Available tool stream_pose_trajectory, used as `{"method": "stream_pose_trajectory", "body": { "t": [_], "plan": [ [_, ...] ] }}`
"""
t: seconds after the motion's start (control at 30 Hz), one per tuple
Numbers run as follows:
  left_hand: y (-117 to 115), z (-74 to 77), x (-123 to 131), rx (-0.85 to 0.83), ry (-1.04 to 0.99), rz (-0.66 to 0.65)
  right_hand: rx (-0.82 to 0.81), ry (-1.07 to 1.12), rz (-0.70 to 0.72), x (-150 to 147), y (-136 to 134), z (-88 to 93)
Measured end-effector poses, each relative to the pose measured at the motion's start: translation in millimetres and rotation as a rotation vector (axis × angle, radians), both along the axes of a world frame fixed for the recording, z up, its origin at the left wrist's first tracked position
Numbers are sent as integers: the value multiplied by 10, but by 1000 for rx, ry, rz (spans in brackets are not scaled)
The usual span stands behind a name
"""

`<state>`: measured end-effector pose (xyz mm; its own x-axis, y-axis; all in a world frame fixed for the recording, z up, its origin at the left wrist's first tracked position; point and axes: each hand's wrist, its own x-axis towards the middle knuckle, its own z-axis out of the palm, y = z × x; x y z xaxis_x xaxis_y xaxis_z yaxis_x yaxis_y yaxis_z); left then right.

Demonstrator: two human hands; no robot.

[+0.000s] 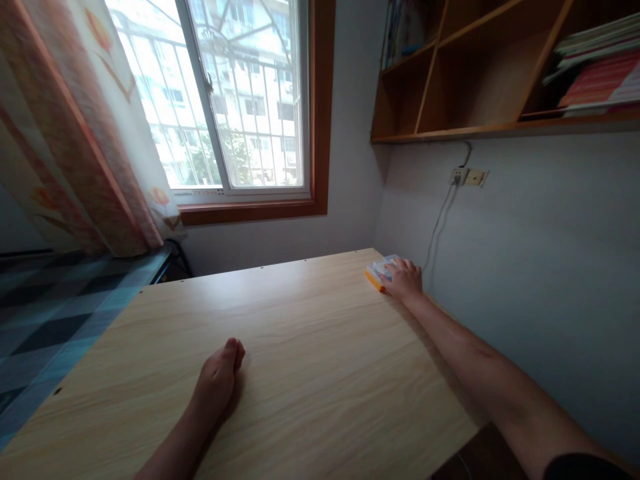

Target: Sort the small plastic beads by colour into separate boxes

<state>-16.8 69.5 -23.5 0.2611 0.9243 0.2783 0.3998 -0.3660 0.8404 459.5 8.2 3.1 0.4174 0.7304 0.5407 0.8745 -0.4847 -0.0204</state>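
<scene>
At the far right corner of the wooden table [280, 320], my right hand [406, 281] reaches out and grips a small plastic box [375, 272]. The box has a clear lid and an orange base. My fingers lie over its top and right side, covering part of it, and its contents are too small to make out. My left hand [220, 368] rests on the tabletop left of the middle, curled into a fist with the thumb uppermost. Nothing shows in that fist, and it is well apart from the box.
A wall shelf [475, 80] with books and papers hangs at upper right, above a socket [465, 176] with a plugged-in cable. The wall borders the table's right edge. A barred window [260, 120] and a curtain [90, 133] are behind; a checked bed cover [55, 327] lies left.
</scene>
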Motion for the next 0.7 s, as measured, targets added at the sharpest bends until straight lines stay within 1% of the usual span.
{"method": "stream_pose_trajectory", "body": {
  "t": [0.07, 0.13, 0.23, 0.27, 0.33, 0.4, 0.43, 0.53, 0.63, 0.7],
  "plan": [
    [-12, 22, 4, -3, 2, -3, 22, -15, 12, -69, -118, -73],
    [-14, 31, 5, -4, 1, -6, 28, -40, 76, -199, -296, -192],
    [0, 13, -6, 2, 3, -2, -27, -42, 290, -465, -642, -400],
    [8, 0, -12, 6, 6, 1, -51, -11, 352, -554, -766, -458],
    [26, -32, -25, 17, 15, 8, -158, 97, 466, -708, -1008, -538],
    [43, -62, -36, 38, 30, 16, -290, 253, 520, -822, -1234, -575],
    [50, -72, -39, 51, 39, 18, -333, 317, 519, -870, -1340, -584],
    [54, -65, -40, 93, 80, 6, -373, 406, 510, -1015, -1623, -616],
    [13, -5, -24, 126, 142, -18, -412, 464, 563, -1196, -1839, -671],
    [-42, 42, -4, 148, 196, -32, -466, 496, 629, -1302, -1946, -667]
  ]
}}
